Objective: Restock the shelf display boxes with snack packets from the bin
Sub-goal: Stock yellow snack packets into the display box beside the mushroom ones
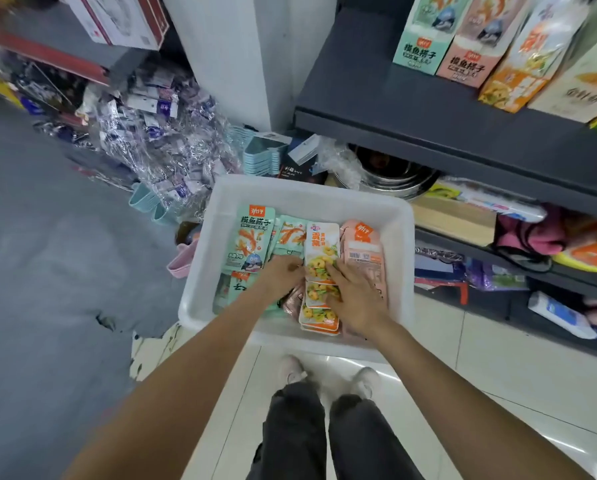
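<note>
a white plastic bin point(311, 197) sits on the tiled floor point(498, 375) in front of the person's shoes, and both hands are down inside it. in the bin's left part lie mint-green snack packets point(252, 239); down its middle runs an overlapping row of orange-and-white packets point(321, 251) printed with yellow and green pieces; along its right wall lie pink packets point(363, 251). the left hand point(283, 275) rests at the left edge of the middle row, its fingers bent down among the packets; whether they hold one cannot be told. the right hand point(354, 296) lies over the right side of the same row, fingers straight and spread, pressing flat on the orange-and-white packets and touching the pink ones. beyond the bin to the right, a dark grey shelf point(411, 109) carries upright display boxes: a mint-green box point(425, 36), a pink box point(477, 39) just beside it, then an orange box point(529, 57). behind the bin's far wall sits a stack of steel bowls point(394, 178).
</note>
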The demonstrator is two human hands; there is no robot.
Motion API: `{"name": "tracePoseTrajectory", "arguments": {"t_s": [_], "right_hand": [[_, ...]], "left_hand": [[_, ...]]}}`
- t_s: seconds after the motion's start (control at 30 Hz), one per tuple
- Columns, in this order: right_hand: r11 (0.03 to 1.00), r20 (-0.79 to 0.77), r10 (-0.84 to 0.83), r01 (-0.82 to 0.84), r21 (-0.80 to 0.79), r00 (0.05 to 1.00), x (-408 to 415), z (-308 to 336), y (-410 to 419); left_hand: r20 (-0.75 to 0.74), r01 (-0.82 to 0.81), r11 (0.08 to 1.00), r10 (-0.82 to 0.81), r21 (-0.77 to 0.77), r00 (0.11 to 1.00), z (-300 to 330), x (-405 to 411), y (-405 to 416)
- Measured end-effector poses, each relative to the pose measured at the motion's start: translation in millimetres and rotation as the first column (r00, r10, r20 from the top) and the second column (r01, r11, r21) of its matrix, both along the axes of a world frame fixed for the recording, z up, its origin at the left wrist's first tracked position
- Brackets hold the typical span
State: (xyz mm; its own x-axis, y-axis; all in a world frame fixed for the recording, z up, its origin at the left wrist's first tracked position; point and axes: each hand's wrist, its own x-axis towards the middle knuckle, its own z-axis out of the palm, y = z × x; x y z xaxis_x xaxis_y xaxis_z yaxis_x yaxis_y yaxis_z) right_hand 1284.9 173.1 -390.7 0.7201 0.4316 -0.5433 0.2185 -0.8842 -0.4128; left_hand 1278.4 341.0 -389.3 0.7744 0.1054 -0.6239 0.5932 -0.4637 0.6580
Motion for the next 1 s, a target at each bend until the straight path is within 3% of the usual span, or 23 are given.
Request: {"name": "tracePoseTrajectory", "arguments": {"t_s": [0.1, 0.2, 0.37, 0.47, 0.63, 0.8, 1.0], "right_hand": [[1.0, 0.025, 0.011, -0.011, -0.002, 1.0, -3, 2, 2], [0.999, 0.014, -0.005, 0.004, 0.037, 1.0, -3, 4, 1], [0.94, -0.055, -0.216, 0.223, 0.258, 0.975, -6, 7, 1], [0.85, -0.091, -0.367, 0.374, 0.371, 0.926, -5, 15, 6], [0.662, -0.338, -0.491, 0.596, 0.454, 0.803, 9, 41, 21], [0.471, -0.333, -0.615, 0.671, 0.572, 0.715, 32, 79, 20], [0.162, -0.43, -0.709, 0.722, 0.673, 0.56, 65, 127, -14]], "left_hand": [[0.014, -0.059, 0.998, 0.06, -0.011, 0.998, -8, 2, -3], [-0.07, -0.238, 0.962, 0.23, -0.133, 0.971, -6, 2, -5], [-0.18, -0.404, 0.868, 0.365, -0.29, 0.913, 4, -2, 1], [-0.152, -0.41, 0.848, 0.381, -0.335, 0.912, 12, -11, 11], [-0.044, -0.414, 0.811, 0.436, -0.413, 0.899, 39, -14, 27], [0.067, -0.375, 0.787, 0.463, -0.49, 0.884, 85, 9, 23], [0.181, -0.211, 0.862, 0.324, -0.461, 0.928, 125, 50, -10]]}}
